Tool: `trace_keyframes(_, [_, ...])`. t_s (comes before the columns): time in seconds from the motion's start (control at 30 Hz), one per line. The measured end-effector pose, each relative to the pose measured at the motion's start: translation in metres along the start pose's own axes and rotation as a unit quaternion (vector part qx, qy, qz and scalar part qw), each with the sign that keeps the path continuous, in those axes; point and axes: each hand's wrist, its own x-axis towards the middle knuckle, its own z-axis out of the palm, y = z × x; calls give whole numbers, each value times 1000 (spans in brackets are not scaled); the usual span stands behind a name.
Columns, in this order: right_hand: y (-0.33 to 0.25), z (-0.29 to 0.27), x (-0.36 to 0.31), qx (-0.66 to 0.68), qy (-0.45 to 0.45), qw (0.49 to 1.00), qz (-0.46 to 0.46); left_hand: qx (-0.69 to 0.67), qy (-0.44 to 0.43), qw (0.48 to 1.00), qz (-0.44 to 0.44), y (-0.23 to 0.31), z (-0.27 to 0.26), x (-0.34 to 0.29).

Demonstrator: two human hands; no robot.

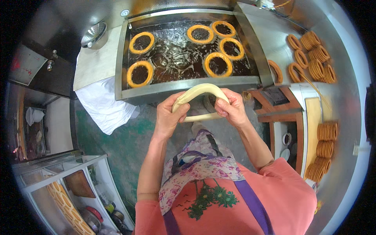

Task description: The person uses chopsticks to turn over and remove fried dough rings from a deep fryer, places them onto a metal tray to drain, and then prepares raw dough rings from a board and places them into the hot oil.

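A pale ring of raw dough (201, 89) is stretched between my two hands, just in front of the fryer's near edge. My left hand (169, 113) grips its left side, thumb on top, and my right hand (232, 107) pinches its right side. Beyond them, a wide metal fryer (188, 84) holds dark, bubbling oil. Several golden dough rings float there: two on the left, such as the near-left ring (140, 73), and the others on the right, such as the near-right ring (218, 64).
A metal strainer (94, 34) rests on the white counter left of the fryer, with a white cloth (105, 103) hanging below. Browned rings (318, 58) stand in rows on the metal counter at right, near a long stick (316, 89). A shelf unit (74, 164) is at lower left.
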Motion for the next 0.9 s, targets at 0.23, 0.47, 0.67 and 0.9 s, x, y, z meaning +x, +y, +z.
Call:
trace_keyframes(0.23, [6,-70,119,-56,36,996,63,102,-19,993,-54,-6,-25,151])
trace_keyframes(0.47, [42,-97,176,-87,92,988,91,297,-112,936,-150,9,-51,264])
trace_keyframes(0.67, [72,-88,201,-99,171,976,92,479,-318,818,9,-23,-84,356])
trace_keyframes(0.9, [72,-92,232,-141,224,962,63,403,-354,843,39,-27,-87,402])
